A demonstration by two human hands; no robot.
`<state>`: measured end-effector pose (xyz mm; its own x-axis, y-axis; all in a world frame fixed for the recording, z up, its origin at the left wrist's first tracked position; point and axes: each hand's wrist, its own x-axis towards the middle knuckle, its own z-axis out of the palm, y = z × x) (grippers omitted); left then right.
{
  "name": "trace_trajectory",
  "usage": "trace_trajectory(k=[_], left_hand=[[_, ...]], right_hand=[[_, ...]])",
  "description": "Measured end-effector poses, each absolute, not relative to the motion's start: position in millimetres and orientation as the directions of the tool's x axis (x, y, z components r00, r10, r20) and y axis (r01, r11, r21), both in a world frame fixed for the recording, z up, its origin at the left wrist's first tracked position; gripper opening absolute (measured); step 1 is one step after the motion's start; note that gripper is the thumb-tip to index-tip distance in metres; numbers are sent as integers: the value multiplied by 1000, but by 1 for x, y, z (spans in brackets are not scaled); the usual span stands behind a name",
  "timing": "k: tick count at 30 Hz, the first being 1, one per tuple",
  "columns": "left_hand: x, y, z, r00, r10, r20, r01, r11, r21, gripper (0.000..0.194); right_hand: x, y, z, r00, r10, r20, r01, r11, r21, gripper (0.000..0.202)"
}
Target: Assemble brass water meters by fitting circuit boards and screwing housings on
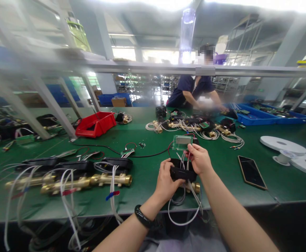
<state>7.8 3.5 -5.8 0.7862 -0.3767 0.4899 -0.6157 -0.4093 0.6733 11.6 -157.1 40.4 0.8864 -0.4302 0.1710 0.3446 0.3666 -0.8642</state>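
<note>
Risked, perhaps, a slip of the round-edged black plastic housing [183, 174] from a loose left-side hold; above it, risked torn joints on the green circuit board with grey screen [183, 140] from tugging its thin pale wires [188, 164]. Clasped the housing's left end with the left hand [165, 179], curling fingers over; pinched the board's lower-right corner with the right hand [201, 160], angled inward above the housing.

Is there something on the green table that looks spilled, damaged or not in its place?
Small scraps lie scattered on the table, beyond the left hand; they look like litter, though too small to identify. The phone lies near the white reels, a personal thing among work parts. I see no clear damage.
</note>
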Motion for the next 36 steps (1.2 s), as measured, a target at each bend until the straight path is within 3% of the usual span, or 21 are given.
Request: trace_trajectory(k=[6,10,12,17,29,36], left_hand=[[-3,6,-11,772,-333,542,-636,-425,644,46],[-6,10,-10,753,-353,556,-658,-417,626,43],[-7,12,-10,750,-366,551,-661,-404,632,41],[-11,11,-17,725,-347,594,-688,-378,619,44],[-19,22,-39,683,-341,646,-729,-276,626,57],[-19,18,-44,680,-334,653,-733,-291,615,60]], right_hand=[[-18,-144,81,877,-185,443,433,-94,-897,6],[-30,-145,110,806,-2,591,490,-557,-670,16],[-32,-149,121,799,49,599,473,-666,-577,17],[-28,-158,130,836,115,536,446,-711,-544,12],[-22,-170,116,905,-35,423,367,-436,-822,31],[-34,-167,121,883,-29,469,409,-443,-798,19]])
